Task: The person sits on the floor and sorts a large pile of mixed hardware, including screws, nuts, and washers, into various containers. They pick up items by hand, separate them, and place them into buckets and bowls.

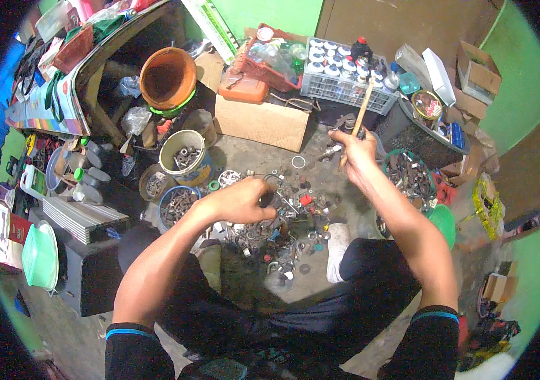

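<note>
My right hand (361, 151) grips a thin wooden stick (364, 105), whose long end points up and away from me. Just beyond that hand lie dark metal parts (346, 122) and a shiny metal piece (329, 153). My left hand (246, 200) is low over a spread pile of small metal and plastic parts (255, 235) on the concrete floor. Its fingers are curled downward, and their tips are partly hidden, so I cannot tell whether they pinch anything. Close to those fingertips is a slim metal rod (288, 203). A red plastic piece (306, 199) lies among the parts.
Left of the pile stand a bucket of metal parts (191, 176) and a blue-rimmed basin (160, 211). At right is a green-rimmed basket of parts (385, 167). A cardboard box (260, 122) and a grey crate of bottles (346, 90) stand beyond. My socked foot (338, 251) borders the pile.
</note>
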Demonstrator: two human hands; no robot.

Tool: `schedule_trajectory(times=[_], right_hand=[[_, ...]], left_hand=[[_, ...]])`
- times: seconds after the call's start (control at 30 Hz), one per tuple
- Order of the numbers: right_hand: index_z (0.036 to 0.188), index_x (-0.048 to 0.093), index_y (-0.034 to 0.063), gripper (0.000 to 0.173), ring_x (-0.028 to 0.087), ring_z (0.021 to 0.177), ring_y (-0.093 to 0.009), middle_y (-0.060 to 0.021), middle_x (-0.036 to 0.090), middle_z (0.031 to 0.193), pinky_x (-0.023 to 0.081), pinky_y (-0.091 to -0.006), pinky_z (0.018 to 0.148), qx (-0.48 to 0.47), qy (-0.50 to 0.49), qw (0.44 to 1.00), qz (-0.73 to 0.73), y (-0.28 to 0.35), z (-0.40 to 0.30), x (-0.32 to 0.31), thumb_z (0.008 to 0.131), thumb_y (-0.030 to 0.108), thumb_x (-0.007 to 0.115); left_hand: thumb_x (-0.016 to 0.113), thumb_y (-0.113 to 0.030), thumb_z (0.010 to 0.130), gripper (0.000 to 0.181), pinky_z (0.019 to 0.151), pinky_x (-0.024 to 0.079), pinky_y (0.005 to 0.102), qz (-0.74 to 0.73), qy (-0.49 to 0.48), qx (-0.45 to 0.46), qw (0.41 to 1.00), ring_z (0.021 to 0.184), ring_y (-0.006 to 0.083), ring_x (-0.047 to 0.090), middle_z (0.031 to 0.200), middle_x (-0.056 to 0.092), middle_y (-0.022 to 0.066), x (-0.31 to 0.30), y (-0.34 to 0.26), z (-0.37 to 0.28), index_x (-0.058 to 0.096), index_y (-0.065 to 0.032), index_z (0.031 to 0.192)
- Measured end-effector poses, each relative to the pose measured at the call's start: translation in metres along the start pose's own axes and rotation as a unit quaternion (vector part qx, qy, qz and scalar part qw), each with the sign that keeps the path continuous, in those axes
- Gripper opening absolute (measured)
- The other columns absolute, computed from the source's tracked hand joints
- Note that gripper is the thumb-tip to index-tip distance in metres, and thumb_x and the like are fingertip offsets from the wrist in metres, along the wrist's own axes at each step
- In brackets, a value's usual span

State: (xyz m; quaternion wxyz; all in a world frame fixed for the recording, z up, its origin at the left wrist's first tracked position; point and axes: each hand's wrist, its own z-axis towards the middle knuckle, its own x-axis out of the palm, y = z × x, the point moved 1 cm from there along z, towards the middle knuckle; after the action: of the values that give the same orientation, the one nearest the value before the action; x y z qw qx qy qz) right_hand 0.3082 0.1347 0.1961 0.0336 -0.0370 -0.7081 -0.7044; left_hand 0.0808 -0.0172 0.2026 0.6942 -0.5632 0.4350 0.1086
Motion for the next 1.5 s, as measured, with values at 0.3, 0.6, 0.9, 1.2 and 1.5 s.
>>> schedule_trajectory(times=[0.3,0.6,0.9,1.2,1.5], right_hand=[[0.111,0.057,-0.0011,0.057,0.062,0.083,-0.017,-0.0067,0.063,0.094,0.051,-0.0324,0.070,0.083,0.215,0.966,-0.115,0.023,-0.035,0.023,0.062,0.004,0.084],[0.114,0.068,0.0065,0.058,0.060,0.111,-0.031,-0.0175,0.065,0.113,0.046,-0.0380,0.097,-0.158,0.370,0.828,-0.391,0.029,-0.087,0.056,0.056,0.011,0.077],[0.106,0.069,0.0060,0.050,0.061,0.095,-0.037,-0.0192,0.060,0.096,0.050,-0.0421,0.082,-0.268,0.372,0.787,-0.412,0.029,-0.096,0.055,0.057,0.011,0.078],[0.107,0.070,0.0121,0.049,0.062,0.088,-0.032,-0.0147,0.060,0.092,0.050,-0.0397,0.078,-0.261,0.413,0.765,-0.420,0.044,-0.098,0.053,0.058,0.016,0.081],[0.102,0.071,0.0053,0.040,0.066,0.085,-0.024,-0.0114,0.067,0.093,0.053,-0.0337,0.078,-0.310,0.364,0.801,-0.360,0.050,-0.086,0.051,0.064,0.012,0.082]], left_hand=[[0.050,-0.049,0.090,0.070,0.087,0.049,0.0492,-0.444,-0.166,-0.196,0.859,0.103,0.0331,0.061,0.122,0.057,0.0212,0.022,0.009,0.031,0.042,0.0024,0.136],[0.030,-0.069,0.089,0.076,0.091,0.039,0.0577,-0.811,-0.120,-0.185,0.542,0.117,0.0320,0.050,0.130,0.049,0.0166,0.049,-0.010,0.023,0.040,-0.0112,0.137],[0.032,-0.058,0.093,0.060,0.088,0.048,0.0492,-0.821,-0.151,-0.185,0.519,0.104,0.0287,0.060,0.117,0.060,0.0135,0.054,-0.013,0.024,0.052,-0.0103,0.124],[0.025,-0.053,0.095,0.061,0.094,0.046,0.0476,-0.809,-0.184,-0.220,0.513,0.110,0.0319,0.059,0.119,0.061,0.0145,0.059,-0.007,0.030,0.053,-0.0085,0.125],[0.029,-0.060,0.092,0.064,0.090,0.049,0.0464,-0.785,-0.200,-0.234,0.538,0.102,0.0287,0.062,0.111,0.064,0.0131,0.065,0.007,0.029,0.058,-0.0097,0.121]])
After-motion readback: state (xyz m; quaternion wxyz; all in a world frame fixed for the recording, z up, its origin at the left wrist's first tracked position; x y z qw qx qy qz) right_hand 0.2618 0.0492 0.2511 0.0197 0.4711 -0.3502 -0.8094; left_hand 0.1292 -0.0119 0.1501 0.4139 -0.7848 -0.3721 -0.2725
